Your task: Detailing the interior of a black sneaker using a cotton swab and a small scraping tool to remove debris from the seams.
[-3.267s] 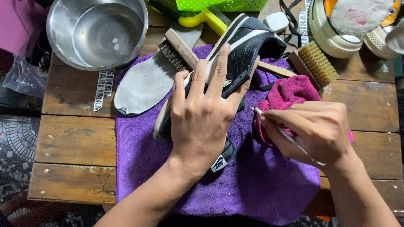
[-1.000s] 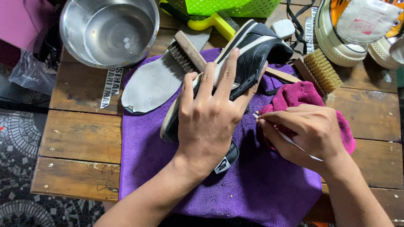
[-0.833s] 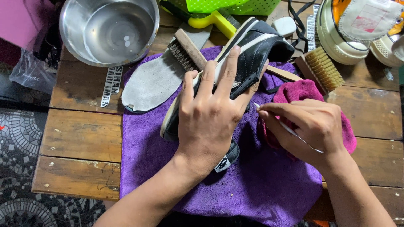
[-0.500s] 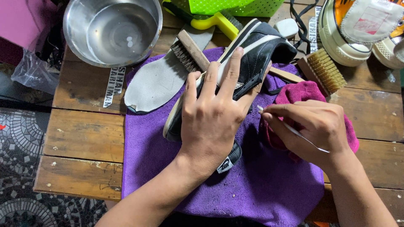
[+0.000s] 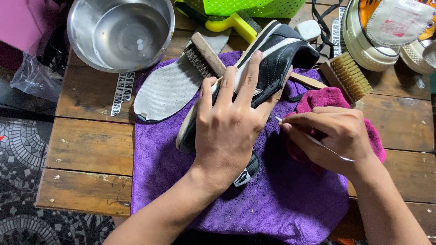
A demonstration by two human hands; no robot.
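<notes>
A black sneaker with a white stripe and pale sole (image 5: pixel 277 59) lies on its side on a purple towel (image 5: pixel 281 199). My left hand (image 5: pixel 229 122) is spread flat over the sneaker and presses it down. My right hand (image 5: pixel 334 136) pinches a thin pale stick (image 5: pixel 313 139), its tip next to the shoe's side. Under and behind that hand lies a crumpled pink cloth (image 5: pixel 327 97).
A steel bowl with water (image 5: pixel 120 31) stands at the back left. A grey insole (image 5: pixel 168 88) and two wooden brushes (image 5: pixel 204 54) (image 5: pixel 346 75) lie by the shoe. A green basket (image 5: pixel 245 7), a yellow-handled brush (image 5: pixel 231 22) and pale sneakers (image 5: pixel 386 27) are behind.
My hands and the shoe keep their pose. The right hand's stick tip has shifted slightly along the shoe's side; the view has drifted a little.
</notes>
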